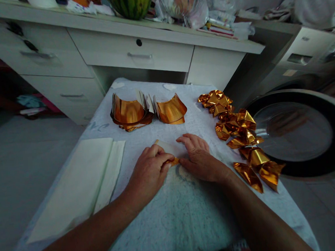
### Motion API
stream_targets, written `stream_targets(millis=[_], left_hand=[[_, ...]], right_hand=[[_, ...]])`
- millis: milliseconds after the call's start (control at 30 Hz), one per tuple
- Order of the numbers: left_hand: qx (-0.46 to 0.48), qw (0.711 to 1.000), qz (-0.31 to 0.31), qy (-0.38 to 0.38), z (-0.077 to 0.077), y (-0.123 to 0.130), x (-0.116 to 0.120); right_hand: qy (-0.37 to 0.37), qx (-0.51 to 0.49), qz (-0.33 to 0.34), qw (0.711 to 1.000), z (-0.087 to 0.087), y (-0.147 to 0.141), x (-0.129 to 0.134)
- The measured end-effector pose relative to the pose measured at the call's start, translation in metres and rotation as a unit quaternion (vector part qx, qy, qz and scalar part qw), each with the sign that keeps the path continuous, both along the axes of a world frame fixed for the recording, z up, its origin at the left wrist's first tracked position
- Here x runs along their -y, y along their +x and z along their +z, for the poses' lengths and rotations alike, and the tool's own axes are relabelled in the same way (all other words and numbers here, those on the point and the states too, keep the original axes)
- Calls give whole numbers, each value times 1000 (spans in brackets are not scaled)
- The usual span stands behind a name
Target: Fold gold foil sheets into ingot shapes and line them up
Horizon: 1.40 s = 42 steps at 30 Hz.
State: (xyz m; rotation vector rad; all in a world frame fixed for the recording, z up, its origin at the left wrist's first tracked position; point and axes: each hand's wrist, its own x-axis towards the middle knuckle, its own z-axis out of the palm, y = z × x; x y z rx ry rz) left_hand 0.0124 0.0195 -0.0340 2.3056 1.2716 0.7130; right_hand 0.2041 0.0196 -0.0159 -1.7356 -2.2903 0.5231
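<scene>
My left hand [149, 165] is closed, thumb and fingers pinching the near edge of a sheet of gold foil paper [174, 162]. The sheet lies pale side up, and a strip of gold shows where that edge is turned over. On the sheet's right side rests my right hand [196, 156], fingers apart and fairly flat. Both hands cover part of the sheet. Beyond them stand two curved stacks of gold foil sheets, the left stack [129, 112] and the right stack [171, 109]. Several folded gold foil pieces [246, 125] lie in a line along the right.
A cloth-covered table [151, 226] bears everything. Pale folded paper sheets [76, 181] lie at its left. Behind it runs a white counter with drawers [139, 56], topped by a watermelon [131, 1] and bags. An open washing machine door [300, 131] borders the right edge.
</scene>
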Motion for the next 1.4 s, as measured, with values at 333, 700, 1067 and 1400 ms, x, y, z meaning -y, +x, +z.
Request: stream_targets(millis=[333, 700, 1067, 1400], left_hand=[[4, 1000, -2, 0, -2, 0, 0], [-4, 1000, -1, -3, 1, 0, -1], [11, 1000, -12, 6, -5, -3, -2], [-55, 994, 75, 64, 1, -3, 3]], right_hand=[[-8, -2, 14, 1000, 0, 5, 0], [53, 5, -12, 998, -9, -2, 2], [-22, -43, 15, 999, 0, 14, -5], [36, -46, 25, 998, -1, 8, -3]])
